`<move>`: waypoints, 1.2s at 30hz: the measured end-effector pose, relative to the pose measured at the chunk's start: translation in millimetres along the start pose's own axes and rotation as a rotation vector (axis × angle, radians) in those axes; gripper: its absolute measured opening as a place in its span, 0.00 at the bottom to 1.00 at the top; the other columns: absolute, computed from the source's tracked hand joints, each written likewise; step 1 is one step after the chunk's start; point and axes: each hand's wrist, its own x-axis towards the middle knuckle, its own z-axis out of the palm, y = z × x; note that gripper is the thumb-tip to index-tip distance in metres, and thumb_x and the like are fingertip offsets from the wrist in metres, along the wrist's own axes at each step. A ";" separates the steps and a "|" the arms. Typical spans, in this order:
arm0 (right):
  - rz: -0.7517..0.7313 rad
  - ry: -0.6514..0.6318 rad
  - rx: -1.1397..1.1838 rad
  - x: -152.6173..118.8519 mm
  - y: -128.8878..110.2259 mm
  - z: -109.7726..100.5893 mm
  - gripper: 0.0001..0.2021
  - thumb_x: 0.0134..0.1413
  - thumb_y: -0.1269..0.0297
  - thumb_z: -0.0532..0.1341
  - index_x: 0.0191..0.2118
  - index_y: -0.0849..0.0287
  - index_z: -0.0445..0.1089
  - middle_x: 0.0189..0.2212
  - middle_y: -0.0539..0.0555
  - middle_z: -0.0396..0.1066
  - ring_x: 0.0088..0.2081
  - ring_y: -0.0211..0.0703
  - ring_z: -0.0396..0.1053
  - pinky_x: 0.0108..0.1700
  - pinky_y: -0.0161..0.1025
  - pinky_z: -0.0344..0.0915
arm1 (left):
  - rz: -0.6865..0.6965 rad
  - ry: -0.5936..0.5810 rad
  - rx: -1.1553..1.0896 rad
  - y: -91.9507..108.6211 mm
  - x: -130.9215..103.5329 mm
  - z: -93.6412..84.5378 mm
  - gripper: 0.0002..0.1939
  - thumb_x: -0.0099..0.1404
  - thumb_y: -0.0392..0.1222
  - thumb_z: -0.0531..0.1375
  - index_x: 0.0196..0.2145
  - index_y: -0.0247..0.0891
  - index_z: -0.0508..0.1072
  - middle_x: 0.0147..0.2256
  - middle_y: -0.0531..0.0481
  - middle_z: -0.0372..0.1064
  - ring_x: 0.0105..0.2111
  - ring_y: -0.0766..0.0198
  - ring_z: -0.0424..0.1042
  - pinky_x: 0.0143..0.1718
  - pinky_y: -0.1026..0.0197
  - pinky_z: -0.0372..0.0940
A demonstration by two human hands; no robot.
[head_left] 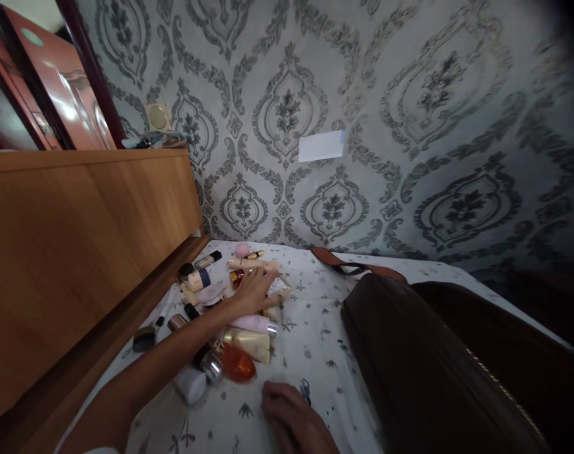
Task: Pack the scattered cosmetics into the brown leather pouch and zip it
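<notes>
My left hand (254,292) reaches over a spread of cosmetics, its fingers apart on top of a clear, shiny item (280,287). Beside its fingers lies a red bottle with a gold cap (237,277). Below the hand are a pink tube (251,324), a pale gold tube (249,343) and an orange-red bottle (238,364). My right hand (291,410) is low in the view, on or just above the patterned white sheet (310,340). Its fingers are bent and close together, and whatever they may hold is hidden.
A large dark brown bag (409,366) with a brown strap (331,256) lies at the right. A wooden panel (102,227) borders the left side. Behind is a patterned wall (287,113). A white tube (191,383) and a round dark container (143,339) lie near my left forearm.
</notes>
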 end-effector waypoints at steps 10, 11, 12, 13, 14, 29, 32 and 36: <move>0.120 0.015 -0.045 -3.6 -9.7 -1.7 0.15 0.60 0.73 0.53 0.49 0.57 0.72 0.55 0.63 0.69 0.57 0.50 0.69 0.57 0.48 0.69 | -0.004 0.124 -0.174 14.6 -24.9 -40.3 0.28 0.62 0.49 0.61 0.58 0.41 0.65 0.52 0.39 0.63 0.53 0.44 0.63 0.55 0.44 0.58; 0.142 0.004 -0.031 -2.2 -11.6 -2.2 0.15 0.60 0.73 0.52 0.48 0.57 0.72 0.55 0.63 0.69 0.57 0.50 0.69 0.57 0.49 0.69 | -0.027 0.160 -0.218 10.7 -26.2 -47.0 0.28 0.63 0.49 0.61 0.59 0.41 0.64 0.53 0.40 0.63 0.54 0.45 0.63 0.56 0.45 0.59; 0.160 -0.005 -0.017 -0.8 -13.3 -2.8 0.15 0.60 0.72 0.52 0.47 0.57 0.73 0.55 0.63 0.69 0.56 0.50 0.69 0.57 0.49 0.68 | -0.051 0.196 -0.263 6.8 -28.0 -53.2 0.28 0.63 0.49 0.61 0.59 0.41 0.64 0.53 0.41 0.63 0.54 0.46 0.63 0.56 0.47 0.59; 0.173 -0.013 -0.004 0.4 -14.6 -3.4 0.15 0.60 0.72 0.52 0.47 0.57 0.73 0.55 0.63 0.69 0.56 0.51 0.69 0.57 0.49 0.68 | -0.074 0.230 -0.308 3.6 -30.6 -58.4 0.27 0.63 0.48 0.60 0.58 0.41 0.64 0.54 0.42 0.64 0.54 0.48 0.63 0.56 0.48 0.59; 0.182 -0.017 0.009 1.4 -15.7 -4.0 0.15 0.61 0.71 0.52 0.47 0.57 0.73 0.55 0.63 0.69 0.56 0.51 0.69 0.57 0.50 0.68 | -0.095 0.259 -0.349 1.6 -34.2 -62.1 0.26 0.64 0.48 0.60 0.58 0.41 0.64 0.54 0.43 0.65 0.54 0.49 0.64 0.56 0.49 0.59; 0.434 0.063 0.400 9.6 -32.5 -20.0 0.16 0.60 0.55 0.57 0.49 0.58 0.70 0.41 0.57 0.73 0.43 0.47 0.71 0.44 0.43 0.70 | -0.118 0.314 -0.576 61.8 -85.3 -58.3 0.26 0.61 0.47 0.62 0.56 0.41 0.64 0.57 0.43 0.65 0.57 0.48 0.63 0.60 0.48 0.57; 0.464 0.070 0.483 10.2 -30.4 -20.0 0.17 0.58 0.53 0.58 0.47 0.59 0.69 0.40 0.57 0.72 0.42 0.47 0.71 0.44 0.43 0.70 | -0.109 0.303 -0.539 74.9 -97.4 -59.3 0.26 0.61 0.45 0.62 0.56 0.41 0.64 0.56 0.43 0.65 0.56 0.49 0.64 0.59 0.49 0.57; 0.418 0.049 0.575 10.7 -31.1 -18.3 0.17 0.56 0.54 0.60 0.48 0.59 0.68 0.45 0.58 0.71 0.45 0.47 0.70 0.43 0.42 0.70 | -0.099 0.278 -0.488 97.1 -124.2 -54.4 0.27 0.60 0.43 0.62 0.57 0.41 0.64 0.56 0.43 0.64 0.57 0.49 0.63 0.59 0.50 0.57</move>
